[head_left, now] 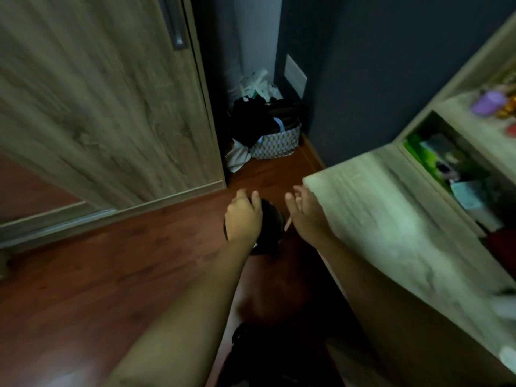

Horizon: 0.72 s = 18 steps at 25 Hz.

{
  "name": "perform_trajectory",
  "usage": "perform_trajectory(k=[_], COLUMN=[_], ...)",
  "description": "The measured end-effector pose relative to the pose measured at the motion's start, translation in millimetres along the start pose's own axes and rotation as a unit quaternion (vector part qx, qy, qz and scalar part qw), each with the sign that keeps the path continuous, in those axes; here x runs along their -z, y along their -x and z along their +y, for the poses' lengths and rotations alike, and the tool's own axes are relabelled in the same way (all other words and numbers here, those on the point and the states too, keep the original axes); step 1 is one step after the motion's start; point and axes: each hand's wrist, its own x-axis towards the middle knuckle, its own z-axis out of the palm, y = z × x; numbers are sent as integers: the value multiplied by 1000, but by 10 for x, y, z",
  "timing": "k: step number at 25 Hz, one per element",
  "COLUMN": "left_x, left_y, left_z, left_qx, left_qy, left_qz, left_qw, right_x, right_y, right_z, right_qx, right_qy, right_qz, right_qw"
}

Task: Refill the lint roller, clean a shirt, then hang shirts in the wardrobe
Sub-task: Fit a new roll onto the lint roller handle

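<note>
While dark clothes [251,121] fill the patterned basket [276,148], left hand [243,215] grips a dark object [269,219]; right hand [304,213] hangs relaxed.

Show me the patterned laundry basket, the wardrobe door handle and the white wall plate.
patterned laundry basket [277,145], head view, on its patterned front wall.
wardrobe door handle [173,23], head view, middle of the dark bar.
white wall plate [296,75], head view, centre of its face.

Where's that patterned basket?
Head view, upper centre: the patterned basket sits on the floor in the corner, between the wooden door and the dark wall, heaped with clothes.
</note>
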Motion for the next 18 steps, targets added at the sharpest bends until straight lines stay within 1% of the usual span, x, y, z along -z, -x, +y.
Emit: perform_trajectory(k=[3,6,9,12,14,18], left_x=[-85,-379,-787,-1133,-1325,-1637], left_y=[483,1174,1812,2347,2683,3076], left_z=[283,481,698,918,1081,1314], left_qx=[-34,-67,-101,-103,-116,-154], left_qy=[48,68,69,60,55,25], left_qz=[2,-2,-11,-15,-37,-76], left_qw=[998,995,992,993,991,985], right_x=[540,1135,1652,2113,2414,2899], right_y=[458,1096,1642,2122,2407,2667], right_z=[173,617,1134,1604,1905,2420], right_qx=[49,76,71,61,48,16], right_qy=[22,33,40,30,28,58], right_qz=[35,38,42,41,44,85], right_qw=[998,996,996,997,997,995])
